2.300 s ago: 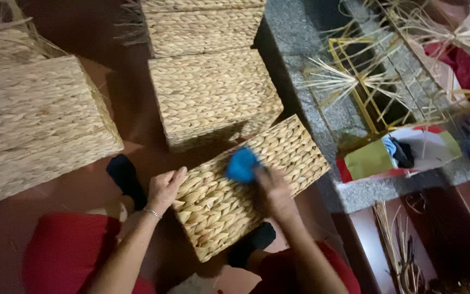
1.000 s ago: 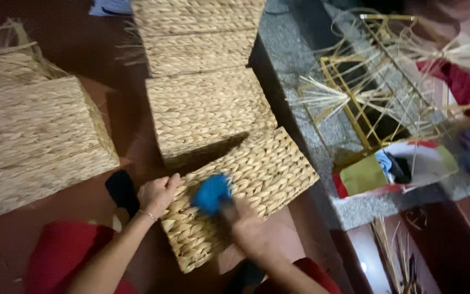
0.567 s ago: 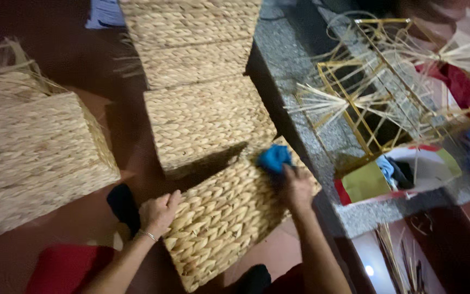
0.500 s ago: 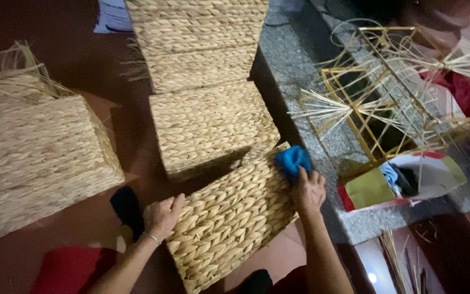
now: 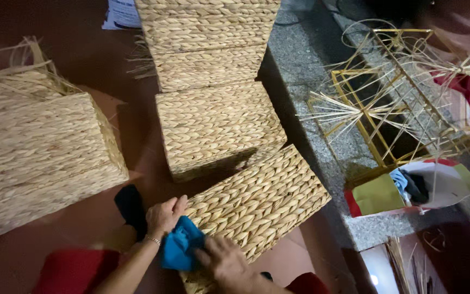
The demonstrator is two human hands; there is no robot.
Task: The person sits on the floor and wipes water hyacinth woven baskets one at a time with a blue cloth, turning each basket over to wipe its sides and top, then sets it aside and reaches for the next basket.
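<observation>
Head view: four woven straw rectangular baskets (image 5: 257, 204); nearest lay tilted by the knees. Right hand (image 5: 224, 261) pressed one blue cloth (image 5: 180, 249) onto it, fingers curled; left hand (image 5: 164, 215) flat, holding nothing. Basket's lower edge was cut off.

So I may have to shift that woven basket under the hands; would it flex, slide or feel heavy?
The woven basket probably holds its shape: its sides look flat and boxy. It likely feels light for its size, being plaited dry fibre. Its rough weave should resist sliding on the floor. The left hand steadies it while the right hand presses a blue cloth on it.
</observation>
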